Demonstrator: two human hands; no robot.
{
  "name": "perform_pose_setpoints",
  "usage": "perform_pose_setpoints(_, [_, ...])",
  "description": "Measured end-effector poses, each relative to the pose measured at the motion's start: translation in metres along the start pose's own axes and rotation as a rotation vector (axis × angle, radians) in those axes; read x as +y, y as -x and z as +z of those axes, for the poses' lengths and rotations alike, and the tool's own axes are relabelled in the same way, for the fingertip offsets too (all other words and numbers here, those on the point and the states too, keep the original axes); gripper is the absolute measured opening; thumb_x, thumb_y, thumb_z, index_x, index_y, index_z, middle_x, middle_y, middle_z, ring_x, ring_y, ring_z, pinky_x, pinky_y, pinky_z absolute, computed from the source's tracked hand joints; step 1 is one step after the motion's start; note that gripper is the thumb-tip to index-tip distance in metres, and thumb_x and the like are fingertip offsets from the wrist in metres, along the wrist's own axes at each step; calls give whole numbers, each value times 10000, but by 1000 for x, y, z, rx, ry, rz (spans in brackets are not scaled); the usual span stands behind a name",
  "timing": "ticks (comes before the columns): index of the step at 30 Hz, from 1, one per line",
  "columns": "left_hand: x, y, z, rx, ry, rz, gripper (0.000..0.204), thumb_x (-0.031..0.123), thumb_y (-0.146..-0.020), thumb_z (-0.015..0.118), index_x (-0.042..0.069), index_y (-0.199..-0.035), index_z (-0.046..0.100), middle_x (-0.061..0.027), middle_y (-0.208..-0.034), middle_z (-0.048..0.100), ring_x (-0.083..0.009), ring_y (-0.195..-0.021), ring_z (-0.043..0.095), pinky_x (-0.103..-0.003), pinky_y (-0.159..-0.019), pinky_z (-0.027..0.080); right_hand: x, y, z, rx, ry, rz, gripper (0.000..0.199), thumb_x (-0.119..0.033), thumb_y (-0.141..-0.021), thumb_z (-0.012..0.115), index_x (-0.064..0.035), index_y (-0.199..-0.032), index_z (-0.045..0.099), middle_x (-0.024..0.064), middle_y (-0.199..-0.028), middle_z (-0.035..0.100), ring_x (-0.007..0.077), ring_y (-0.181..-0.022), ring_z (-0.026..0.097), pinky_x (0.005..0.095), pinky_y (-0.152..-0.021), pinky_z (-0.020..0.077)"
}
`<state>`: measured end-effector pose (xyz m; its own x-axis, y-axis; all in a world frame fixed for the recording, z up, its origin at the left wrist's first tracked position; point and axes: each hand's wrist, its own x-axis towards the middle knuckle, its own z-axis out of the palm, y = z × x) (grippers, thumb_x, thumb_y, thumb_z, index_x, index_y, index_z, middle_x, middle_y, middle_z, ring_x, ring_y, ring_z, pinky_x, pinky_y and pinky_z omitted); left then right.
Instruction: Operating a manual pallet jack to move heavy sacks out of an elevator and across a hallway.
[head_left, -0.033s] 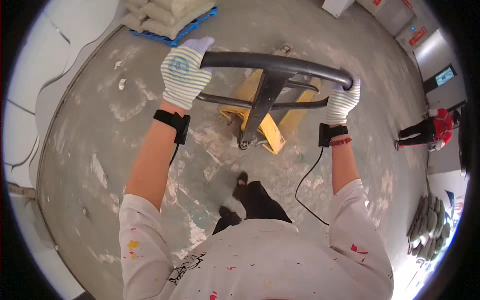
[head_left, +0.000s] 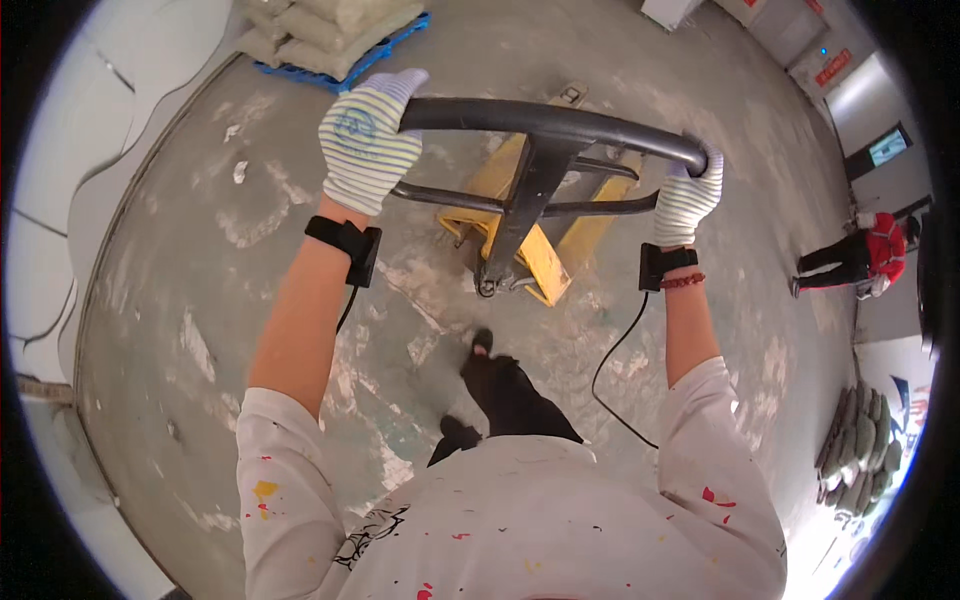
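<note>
Both my hands, in striped white work gloves, grip the black looped handle (head_left: 550, 122) of a pallet jack. My left hand (head_left: 368, 135) is closed around the handle's left end. At its right end, my right hand (head_left: 690, 195) is wrapped round the curved tube, its fingers partly hidden. The handle's dark shaft runs down to the yellow pallet jack (head_left: 545, 268), which stands on the floor beyond my feet. Its two yellow forks point away from me, partly covered by the handle, with no load visible on them.
Pale stacked sacks (head_left: 330, 35) rest on a blue pallet (head_left: 352, 75) at the far left. A person in a red top (head_left: 884, 248) stands at the right. Grey-green sacks (head_left: 858, 445) are piled at the lower right. The concrete floor (head_left: 230, 330) is worn and patchy.
My forward foot has shifted slightly farther ahead. Both hands keep their hold on the handle, and the surroundings have moved only a little in view.
</note>
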<state>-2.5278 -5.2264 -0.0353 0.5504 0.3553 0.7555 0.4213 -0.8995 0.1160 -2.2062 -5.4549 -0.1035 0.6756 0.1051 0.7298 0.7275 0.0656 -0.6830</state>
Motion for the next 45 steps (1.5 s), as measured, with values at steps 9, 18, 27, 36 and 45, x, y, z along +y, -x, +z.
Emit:
perform_pose_setpoints(9, [-7,-54,89,85,79,118,580,57,-645,709,121,-1221,722,-147,-1106,737,-378,-1009,694,-446,-903,557,64,-30,6,85,73,-111,384,78,-798,617,-81,-1134,715,89,-1003,731,230,-912,717,343,-879,572])
perform_pose_setpoints(18, [-2,-70,103,131,214,126,554,-79,-699,667,101,-1219,725,-129,-1035,735,-310,-904,707,-392,-841,567,62,-48,-1,73,119,-100,375,70,-795,632,-94,-1122,711,107,-980,725,270,-899,723,360,-845,573])
perform_pose_setpoints(27, [-18,-100,130,53,285,177,600,-75,-635,654,90,-1208,712,-162,-1060,740,-346,-935,716,-435,-860,573,44,-22,-17,89,210,27,383,65,-795,657,-98,-1139,700,105,-989,707,276,-898,704,369,-834,562])
perform_pose_setpoints(36, [-2,-141,212,-58,354,231,616,17,-589,767,115,-1194,708,-140,-1095,739,-371,-1004,697,-471,-915,549,77,-30,-28,197,353,125,296,46,-862,647,-80,-1126,688,106,-1008,719,240,-907,696,355,-864,558])
perform_pose_setpoints(45, [4,-172,234,59,442,307,473,-22,-685,732,115,-1137,725,-142,-986,734,-361,-892,703,-445,-824,566,64,-37,-33,265,421,40,335,34,-820,679,-62,-1141,683,118,-1024,715,286,-931,690,365,-892,552])
